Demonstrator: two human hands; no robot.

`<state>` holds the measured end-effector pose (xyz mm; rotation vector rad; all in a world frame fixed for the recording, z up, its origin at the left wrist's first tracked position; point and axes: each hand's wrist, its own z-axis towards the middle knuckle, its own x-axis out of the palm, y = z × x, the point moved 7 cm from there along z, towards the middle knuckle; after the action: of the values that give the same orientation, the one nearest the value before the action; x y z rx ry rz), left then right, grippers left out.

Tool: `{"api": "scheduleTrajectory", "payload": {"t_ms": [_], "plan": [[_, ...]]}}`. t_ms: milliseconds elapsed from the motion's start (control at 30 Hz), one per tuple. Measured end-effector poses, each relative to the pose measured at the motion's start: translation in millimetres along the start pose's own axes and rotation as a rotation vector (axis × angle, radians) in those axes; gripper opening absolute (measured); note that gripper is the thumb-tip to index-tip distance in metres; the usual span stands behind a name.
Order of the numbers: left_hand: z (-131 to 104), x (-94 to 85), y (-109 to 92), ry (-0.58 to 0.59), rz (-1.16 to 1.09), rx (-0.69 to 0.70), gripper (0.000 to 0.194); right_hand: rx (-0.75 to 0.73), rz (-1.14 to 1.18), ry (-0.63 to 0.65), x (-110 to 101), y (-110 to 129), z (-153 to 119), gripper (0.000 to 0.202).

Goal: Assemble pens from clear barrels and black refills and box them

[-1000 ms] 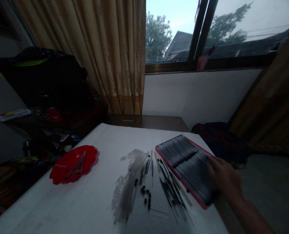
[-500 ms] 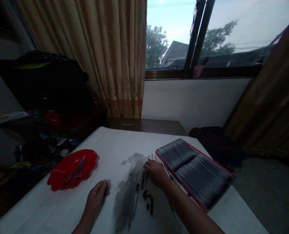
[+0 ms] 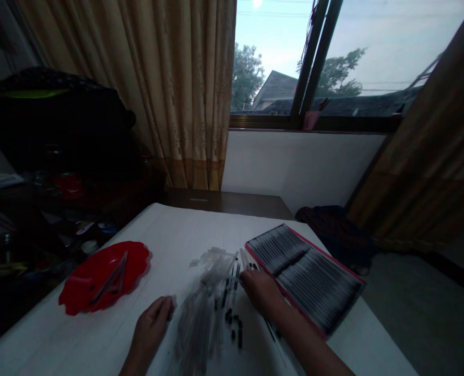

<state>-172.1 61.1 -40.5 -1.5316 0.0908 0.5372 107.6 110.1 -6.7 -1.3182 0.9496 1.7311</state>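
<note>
Right hand: my right fingers [image 3: 242,277] are pinched narrow on the end of a clear tube [image 3: 232,278], which points toward 9 o'clock; blur softens it.
Left hand: my left hand [image 3: 153,316] is curled closed low over the table [image 3: 169,224], at 8 o'clock from my right; I cannot tell if anything is inside.
Tube heap: clear tubes [image 3: 194,324] spread between my hands, from 8 to 10 o'clock of my right.
Dark rods: thin rods [image 3: 226,292] lie just beside my right fingertips, at 8 o'clock.
Black caps: short black pieces [image 3: 234,318] lie at 7 o'clock.
Tray: the pink-edged tray [image 3: 306,277], filled with rows of slim pieces, sits at 3 o'clock, near my right forearm.
Red dish: the scalloped dish [image 3: 81,279], with clear pieces in it, is at 9 o'clock, well apart from my right hand.
Window: the pane [image 3: 273,57] stands at 12 o'clock, beyond the table.
</note>
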Motion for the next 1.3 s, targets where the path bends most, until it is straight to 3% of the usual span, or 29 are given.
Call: {"api": "scheduleTrajectory", "payload": {"t_ms": [200,333,500,567,733,900,1133,1300], "plan": [[1.1,0.5,3.4,-0.004,0.023,0.007,0.05,0.154,0.491,-0.11,3.8,1.3,-50.7,0.022],[-2.5,6.4,-13.9,0.021,0.161,0.085,0.038,0.223,0.68,-0.196,17.3,-0.5,-80.5,0.028],[-23.1,55.0,-63.7,0.207,0.403,0.474,0.026,0.28,0.817,-0.374,12.2,-13.0,-100.3,0.027],[-27.0,75.9,-78.5,0.233,0.495,0.565,0.026,0.324,0.885,-0.444,7.3,-22.8,-103.9,0.026],[-12.3,116.9,-92.4,0.303,0.704,0.478,0.025,0.626,1.135,-0.596,13.0,-54.8,-116.2,0.033],[-1.8,150.8,-100.5,0.379,0.89,0.472,0.025,0.868,1.305,-0.631,26.5,-68.1,-125.5,0.043],[13.8,180.3,-108.2,0.36,1.037,0.429,0.02,0.925,1.378,-0.729,32.5,-71.1,-125.6,0.044],[24.1,187.5,-106.0,0.35,1.071,0.353,0.02,0.873,1.423,-0.695,32.5,-72.5,-121.5,0.046]]}}
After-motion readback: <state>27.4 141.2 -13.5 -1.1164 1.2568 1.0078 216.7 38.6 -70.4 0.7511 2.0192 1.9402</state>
